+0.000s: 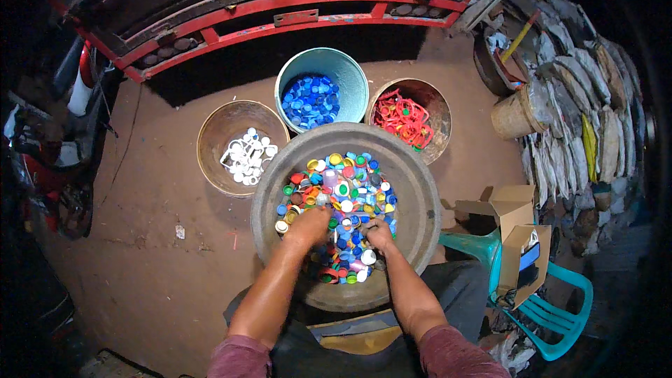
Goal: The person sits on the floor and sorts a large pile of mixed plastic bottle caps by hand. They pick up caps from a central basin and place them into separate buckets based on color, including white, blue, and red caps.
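Before me stands a wide grey basin (421, 184) holding a mixed heap of coloured plastic bottle caps (346, 206). My left hand (312, 224) reaches into the left middle of the heap; its fingertips are turned away, so whether it grips a cap is hidden. My right hand (379, 233) touches the caps at the right side, fingers curled, and I cannot tell if one is held. Beyond the basin, a light-blue bucket (353, 89) contains blue caps (310, 101). A brownish bucket (214, 128) at left has white caps and rings (248, 160); another bucket (441, 115) at right has red pieces (399, 115).
A red-framed panel (294, 5) spans the far side. On the right are a green plastic chair (564, 320) bearing an open cardboard box (517, 215), a tipped bucket (517, 113) and stacked sacks (572, 94). A partly visible motorbike (52, 168) is at left on the brown floor (163, 220).
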`<act>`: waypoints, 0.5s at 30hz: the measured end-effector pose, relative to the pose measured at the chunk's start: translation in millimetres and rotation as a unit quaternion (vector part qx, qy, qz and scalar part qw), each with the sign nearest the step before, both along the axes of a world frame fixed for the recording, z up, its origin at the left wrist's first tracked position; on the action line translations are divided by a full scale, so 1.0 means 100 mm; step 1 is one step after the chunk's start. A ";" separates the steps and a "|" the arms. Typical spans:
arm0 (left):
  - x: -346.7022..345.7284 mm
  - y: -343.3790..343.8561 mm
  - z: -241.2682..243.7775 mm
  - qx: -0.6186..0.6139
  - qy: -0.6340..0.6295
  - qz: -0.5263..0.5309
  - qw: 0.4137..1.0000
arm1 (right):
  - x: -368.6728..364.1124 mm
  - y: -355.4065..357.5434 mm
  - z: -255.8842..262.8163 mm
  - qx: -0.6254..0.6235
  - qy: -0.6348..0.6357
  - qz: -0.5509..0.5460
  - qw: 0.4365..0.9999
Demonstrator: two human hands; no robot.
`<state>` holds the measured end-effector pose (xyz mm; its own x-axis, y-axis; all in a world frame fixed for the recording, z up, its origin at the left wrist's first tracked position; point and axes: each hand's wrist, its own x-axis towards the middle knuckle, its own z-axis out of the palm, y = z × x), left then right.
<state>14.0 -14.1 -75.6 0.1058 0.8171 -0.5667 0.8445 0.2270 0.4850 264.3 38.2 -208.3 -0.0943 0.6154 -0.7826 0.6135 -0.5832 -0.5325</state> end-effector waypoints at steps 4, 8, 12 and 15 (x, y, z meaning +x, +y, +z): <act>0.39 -0.27 -0.63 -0.022 -0.014 -0.019 0.999 | 0.00 -0.14 -0.15 0.164 -0.017 0.303 0.939; 0.46 -0.74 -0.96 0.050 0.042 -0.054 0.996 | -0.31 -0.35 0.00 0.170 -0.083 0.402 0.896; 0.44 -0.95 -1.01 0.045 0.040 -0.010 0.998 | -0.42 -0.34 0.15 0.180 -0.092 0.434 0.878; 0.44 -0.99 -0.88 0.094 0.005 0.019 0.995 | -0.41 -0.38 0.07 0.203 -0.088 0.469 0.855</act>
